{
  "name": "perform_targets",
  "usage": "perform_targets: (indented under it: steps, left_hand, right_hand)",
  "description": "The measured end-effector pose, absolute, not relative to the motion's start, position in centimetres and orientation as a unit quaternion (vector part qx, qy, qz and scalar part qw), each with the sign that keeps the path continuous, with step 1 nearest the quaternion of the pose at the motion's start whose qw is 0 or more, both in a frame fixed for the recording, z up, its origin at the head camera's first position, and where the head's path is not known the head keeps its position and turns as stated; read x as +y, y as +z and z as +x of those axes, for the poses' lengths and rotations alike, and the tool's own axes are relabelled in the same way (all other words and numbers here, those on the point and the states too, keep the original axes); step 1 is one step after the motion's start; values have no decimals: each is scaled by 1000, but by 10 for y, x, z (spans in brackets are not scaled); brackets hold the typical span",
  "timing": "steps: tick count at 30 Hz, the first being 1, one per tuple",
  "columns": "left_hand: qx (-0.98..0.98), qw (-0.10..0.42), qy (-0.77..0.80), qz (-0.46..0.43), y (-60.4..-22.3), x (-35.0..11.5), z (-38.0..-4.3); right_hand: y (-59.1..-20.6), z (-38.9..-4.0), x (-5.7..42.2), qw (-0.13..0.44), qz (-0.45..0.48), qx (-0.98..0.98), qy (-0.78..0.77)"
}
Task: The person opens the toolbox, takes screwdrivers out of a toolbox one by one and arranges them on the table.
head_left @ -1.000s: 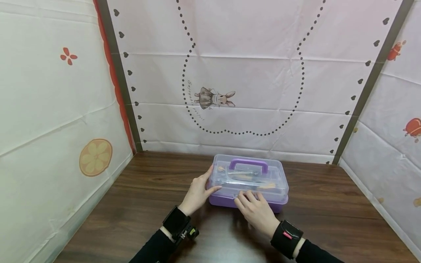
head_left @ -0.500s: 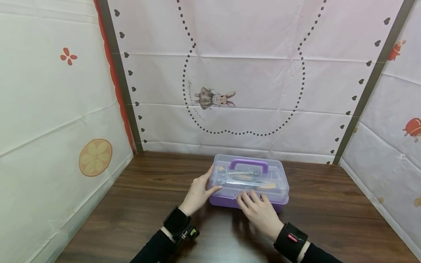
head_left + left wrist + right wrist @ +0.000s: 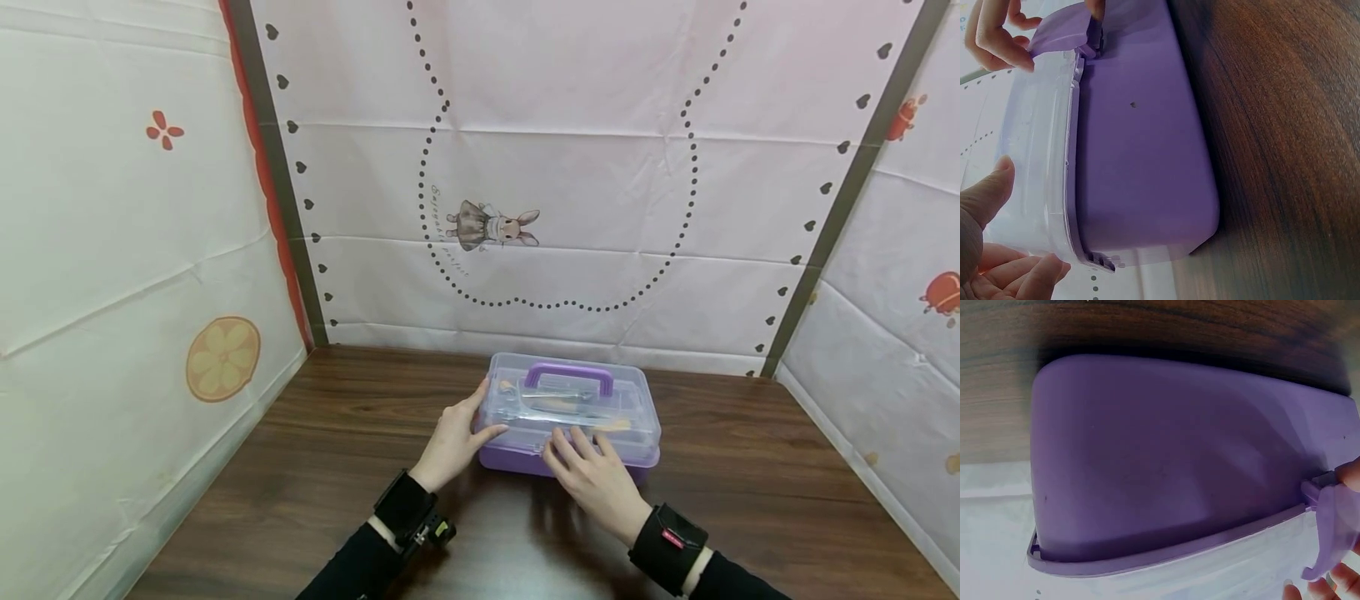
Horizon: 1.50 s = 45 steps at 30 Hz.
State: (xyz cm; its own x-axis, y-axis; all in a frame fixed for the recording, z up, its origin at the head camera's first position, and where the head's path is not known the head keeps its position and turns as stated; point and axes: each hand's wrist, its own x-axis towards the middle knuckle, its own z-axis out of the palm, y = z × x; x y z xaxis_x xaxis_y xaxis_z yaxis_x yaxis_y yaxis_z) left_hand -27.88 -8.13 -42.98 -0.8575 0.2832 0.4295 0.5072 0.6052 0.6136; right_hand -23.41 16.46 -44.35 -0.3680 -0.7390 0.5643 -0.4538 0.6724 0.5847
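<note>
A storage box with a purple base and a clear lid stands on the table. Its purple carry handle lies on top; small items inside show blurred through the lid. My left hand holds the box's left end, thumb on the lid and fingers along the side. At the front, my right hand holds the purple latch, thumb at its lower edge and fingers on the lid side. That latch tilts outward from the base in the right wrist view. The lid rests down on the base.
The dark wooden table carries the box near its back edge. White printed cloth walls stand behind and at both sides. A black camera band wraps the left wrist, another band the right.
My right hand has shifted slightly right, with its fingers reaching a little farther over the lid's front edge. My left hand and the box stay in place.
</note>
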Motion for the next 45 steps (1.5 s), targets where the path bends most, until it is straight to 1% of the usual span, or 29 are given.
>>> perform_targets:
  steps: [5, 8, 25, 37, 45]
  left_hand:
    - [-883, 144, -386, -223, -430, -81, -279]
    - [-884, 144, -386, -222, -430, -80, -279]
    - [-884, 147, -383, -225, -430, -81, -278]
    - [-884, 149, -382, -225, -430, -81, -279]
    - [-884, 149, -382, -224, -430, -81, -279]
  right_hand:
    - [-445, -232, 165, 410, 384, -812, -160]
    - [-445, -231, 165, 411, 391, -809, -152]
    - [-456, -221, 161, 451, 446, -764, -121]
    - [-473, -215, 160, 428, 483, -749, -151]
    - [-478, -214, 161, 395, 484, -762, -172]
